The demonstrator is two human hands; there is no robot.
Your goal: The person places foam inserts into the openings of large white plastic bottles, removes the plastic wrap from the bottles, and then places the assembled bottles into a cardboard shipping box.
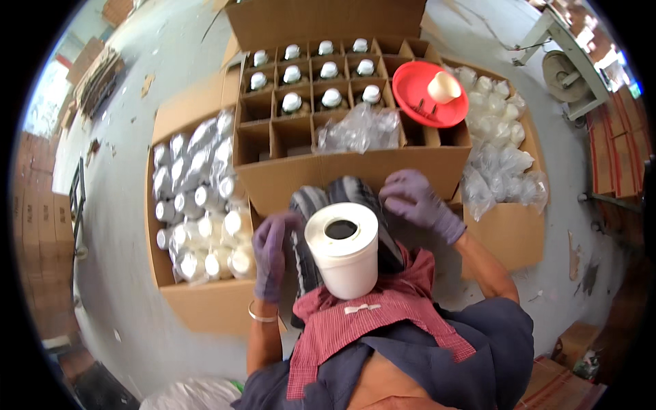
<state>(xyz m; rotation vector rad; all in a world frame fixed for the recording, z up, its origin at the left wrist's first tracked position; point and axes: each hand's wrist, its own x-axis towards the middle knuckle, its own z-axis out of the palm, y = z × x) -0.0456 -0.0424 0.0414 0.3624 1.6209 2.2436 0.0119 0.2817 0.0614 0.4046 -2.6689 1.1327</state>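
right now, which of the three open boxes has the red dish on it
The middle box, divided into compartments; the red dish sits over its right side. The left box and right box carry none.

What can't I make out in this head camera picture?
All in the head view:
- Inside of the white cylinder: its opening is too dark.
- Lower parts of the white-capped bottles: hidden by cardboard dividers.
- Dark pieces in the red dish: too small to identify.
- Left hand: blurred, so its exact grip is unclear.
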